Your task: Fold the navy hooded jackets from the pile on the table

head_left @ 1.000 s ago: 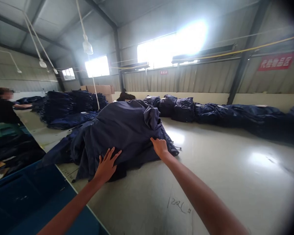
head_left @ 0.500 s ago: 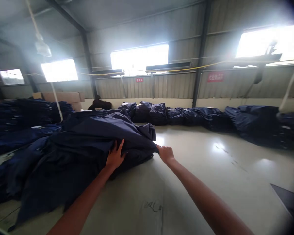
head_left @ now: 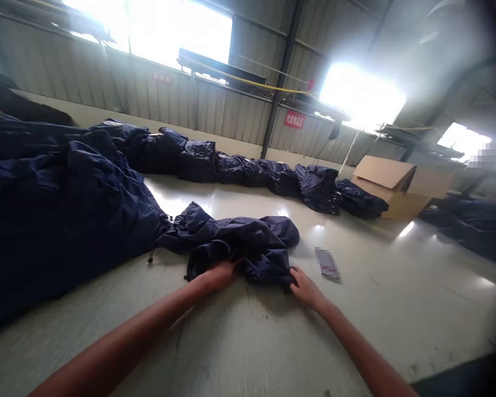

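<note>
A crumpled navy garment [head_left: 256, 234] lies on the pale, shiny table [head_left: 231, 342] in front of me. At its right corner my right hand [head_left: 308, 288] pinches the fabric edge between thumb and fingers. My left hand [head_left: 223, 274] reaches into the folds at the near side; its fingers are blurred and partly hidden by cloth. To the left is a large heap of navy garments [head_left: 66, 220], with a dark cord end [head_left: 151, 257] sticking out of it and touching the loose garment's side.
Stacks of folded navy garments [head_left: 196, 160] line the table's far side. A blurred-out flat object [head_left: 327, 264] rests right of the garment. Beyond stands an open cardboard box [head_left: 384, 173]. A red sign [head_left: 294, 119] hangs on the metal wall.
My view has swung to the right. A garment that was on top of the heap now lies crumpled on the table beside it, with both hands at its near edge.
</note>
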Demonstrator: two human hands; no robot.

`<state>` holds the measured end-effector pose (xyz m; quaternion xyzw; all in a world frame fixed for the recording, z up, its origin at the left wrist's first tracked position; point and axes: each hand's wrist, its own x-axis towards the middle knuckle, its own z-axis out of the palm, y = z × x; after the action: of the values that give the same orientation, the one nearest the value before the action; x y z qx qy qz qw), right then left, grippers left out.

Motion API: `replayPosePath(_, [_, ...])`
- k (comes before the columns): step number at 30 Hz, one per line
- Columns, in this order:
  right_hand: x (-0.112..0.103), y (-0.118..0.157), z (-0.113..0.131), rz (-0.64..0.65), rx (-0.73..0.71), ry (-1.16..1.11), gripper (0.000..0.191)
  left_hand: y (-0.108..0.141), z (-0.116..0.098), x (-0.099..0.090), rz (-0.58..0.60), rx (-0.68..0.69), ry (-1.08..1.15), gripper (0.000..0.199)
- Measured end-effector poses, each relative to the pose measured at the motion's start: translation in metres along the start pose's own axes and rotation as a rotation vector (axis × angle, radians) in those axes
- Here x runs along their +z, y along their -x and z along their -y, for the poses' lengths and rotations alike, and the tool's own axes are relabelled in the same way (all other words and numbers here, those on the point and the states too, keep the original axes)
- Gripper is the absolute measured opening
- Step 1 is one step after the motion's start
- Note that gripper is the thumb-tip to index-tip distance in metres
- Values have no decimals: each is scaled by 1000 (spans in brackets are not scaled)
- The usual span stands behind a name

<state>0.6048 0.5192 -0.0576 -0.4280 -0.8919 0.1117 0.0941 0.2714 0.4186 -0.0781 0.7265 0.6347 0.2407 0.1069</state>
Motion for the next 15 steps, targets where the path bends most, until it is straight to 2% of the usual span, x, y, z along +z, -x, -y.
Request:
replayPosePath(2, [-4,3,0,17,-53,-71,25,42,-2,-12,13,-24,-89,51])
replayPosePath(4, [-13,5,6,47,-127,-180,25,86,-3,-39,87,-52,-140,59])
replayPosePath(7, [-32,2,16,91,-171,-395,49,138,-4,-102,360,-69,-51,83])
replayPosePath(8, [-38,-3,20,60,-159,-432,53,147,-3,-125,445,-70,17,82])
replayPosePath(9, [-44,-10,25,-4,-147,-435,53,151,-1,-146,479,-78,82,75])
replayPosePath(10, [-48,-21,30,-93,-145,-404,51,148,3,-166,440,-100,116,66])
replayPosePath(11, [-51,-33,36,-195,-158,-346,46,141,10,-181,326,-134,106,59])
replayPosePath(12, [-52,-47,42,-293,-179,-272,41,129,19,-190,158,-175,44,55])
replayPosePath(14, [-45,-76,54,-417,-203,-119,40,99,41,-190,-188,-255,-212,51])
replayPosePath(15, [-37,-88,59,-419,-190,-46,44,86,54,-181,-283,-282,-352,50])
